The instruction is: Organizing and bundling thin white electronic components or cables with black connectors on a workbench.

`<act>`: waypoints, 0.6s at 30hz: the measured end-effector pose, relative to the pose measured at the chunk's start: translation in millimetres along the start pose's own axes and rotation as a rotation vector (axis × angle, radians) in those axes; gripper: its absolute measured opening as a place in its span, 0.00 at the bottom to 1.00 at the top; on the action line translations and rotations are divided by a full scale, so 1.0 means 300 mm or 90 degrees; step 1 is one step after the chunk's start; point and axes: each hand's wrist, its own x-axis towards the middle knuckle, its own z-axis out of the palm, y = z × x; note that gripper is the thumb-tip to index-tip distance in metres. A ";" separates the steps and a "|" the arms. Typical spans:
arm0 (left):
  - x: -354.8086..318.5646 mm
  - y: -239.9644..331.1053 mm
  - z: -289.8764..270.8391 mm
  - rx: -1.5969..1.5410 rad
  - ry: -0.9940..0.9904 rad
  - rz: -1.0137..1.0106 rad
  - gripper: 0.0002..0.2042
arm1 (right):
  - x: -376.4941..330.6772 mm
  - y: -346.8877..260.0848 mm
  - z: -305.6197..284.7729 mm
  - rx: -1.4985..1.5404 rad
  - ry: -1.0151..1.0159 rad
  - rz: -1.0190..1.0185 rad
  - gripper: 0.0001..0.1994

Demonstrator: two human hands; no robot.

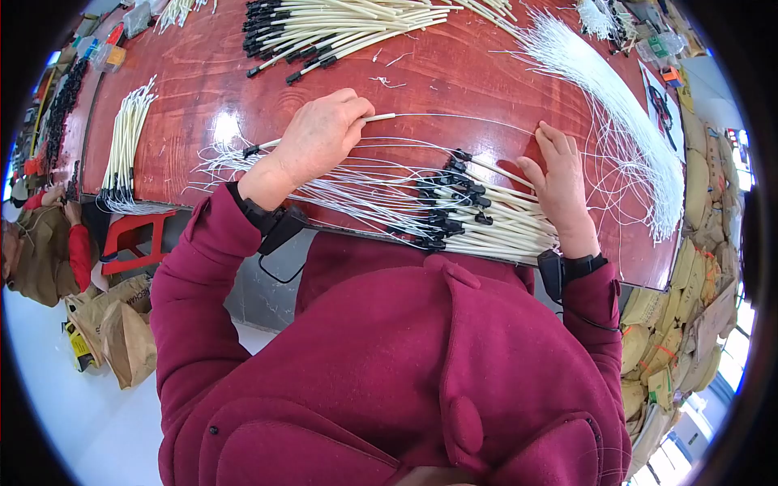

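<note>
My left hand [320, 134] is closed around a thin cream tube [378, 118] with a black fitting at its other end. From the tube's tip a white wire [462, 117] runs right in a low arch to the fingertips of my right hand [559, 174]. That hand is open over the table, its thumb apart from the fingers. Below both hands lies a pile of cream tubes [506, 223] with black clips [446, 202], tips pointing right. White wires [356, 194] fan out leftward from the clips, passing under my left forearm.
A big bundle of loose white wires [624, 121] spreads along the right of the red table [203, 73]. More black-ended tubes [348, 32] lie at the far side, and a smaller bundle [128, 142] at the left. Brown sacks [689, 316] are stacked beside the table's right edge.
</note>
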 end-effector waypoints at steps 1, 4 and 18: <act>0.003 0.002 0.002 -0.001 -0.004 -0.003 0.06 | 0.000 0.000 0.000 -0.005 -0.001 0.003 0.29; 0.012 0.009 0.007 0.002 -0.008 -0.008 0.06 | -0.002 0.002 -0.002 -0.013 -0.003 0.010 0.29; 0.394 0.204 0.289 0.213 -0.097 0.285 0.05 | 0.021 -0.016 0.000 0.041 -0.062 -0.114 0.38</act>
